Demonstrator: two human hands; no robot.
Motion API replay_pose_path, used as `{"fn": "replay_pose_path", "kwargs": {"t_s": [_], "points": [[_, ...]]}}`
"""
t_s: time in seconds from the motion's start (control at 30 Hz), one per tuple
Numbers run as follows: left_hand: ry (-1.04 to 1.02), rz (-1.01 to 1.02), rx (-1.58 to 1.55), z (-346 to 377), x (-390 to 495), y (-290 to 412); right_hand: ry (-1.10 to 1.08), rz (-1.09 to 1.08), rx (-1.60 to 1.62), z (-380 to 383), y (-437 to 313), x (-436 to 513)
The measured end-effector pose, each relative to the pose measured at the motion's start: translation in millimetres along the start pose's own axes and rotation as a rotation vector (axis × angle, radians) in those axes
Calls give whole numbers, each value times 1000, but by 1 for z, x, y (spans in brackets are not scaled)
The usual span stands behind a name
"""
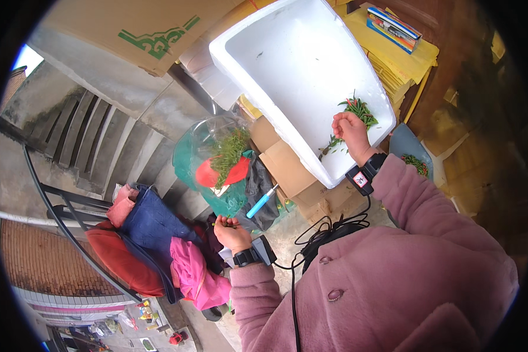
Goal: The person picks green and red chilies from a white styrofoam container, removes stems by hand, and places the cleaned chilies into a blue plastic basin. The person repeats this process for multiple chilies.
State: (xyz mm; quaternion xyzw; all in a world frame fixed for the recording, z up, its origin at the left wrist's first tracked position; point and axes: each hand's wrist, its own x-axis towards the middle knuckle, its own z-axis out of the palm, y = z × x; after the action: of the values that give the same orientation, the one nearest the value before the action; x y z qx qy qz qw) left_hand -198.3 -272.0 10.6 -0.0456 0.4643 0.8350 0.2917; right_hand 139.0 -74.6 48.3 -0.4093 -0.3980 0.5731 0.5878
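Observation:
My right hand [351, 134] hovers over the near end of a large white foam box [286, 57], its fingers curled together; whether they hold anything cannot be made out. Beside it in the box lies a pile of green and red chili peppers [364, 112], with loose green pieces [332, 145] nearer the wall. My left hand [232, 233] is left of the box, palm up, fingers curled around small green peppers. Close to that hand, a screwdriver with a light blue handle [258, 207] lies on a black plastic bag [257, 176]. A bunch of thin green plants [229, 154] rests on red and green bags.
Cardboard boxes [286, 165] stand under and beside the foam box. A blue-grey scoop [411, 145] with peppers is at right, below stacked yellow paper [387, 66] bearing a small box [394, 30]. Clothes [154, 220] hang over a metal railing [57, 211] by the stairs. Black cables [323, 231] run near my body.

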Motion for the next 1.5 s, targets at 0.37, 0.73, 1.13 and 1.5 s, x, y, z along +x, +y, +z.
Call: {"fn": "replay_pose_path", "kwargs": {"t_s": [0.37,0.73,1.13,1.5], "points": [[-274,370,782,90,101,39,284,-228,69,-10,18,25],[-1128,-425,580,128,-50,-57,242,-263,-1266,-112,12,36],[-975,-290,735,139,-129,-114,-51,-408,-1916,-94,49,107],[-946,-241,695,135,-128,-121,-42,-42,-1905,-66,66,119]]}}
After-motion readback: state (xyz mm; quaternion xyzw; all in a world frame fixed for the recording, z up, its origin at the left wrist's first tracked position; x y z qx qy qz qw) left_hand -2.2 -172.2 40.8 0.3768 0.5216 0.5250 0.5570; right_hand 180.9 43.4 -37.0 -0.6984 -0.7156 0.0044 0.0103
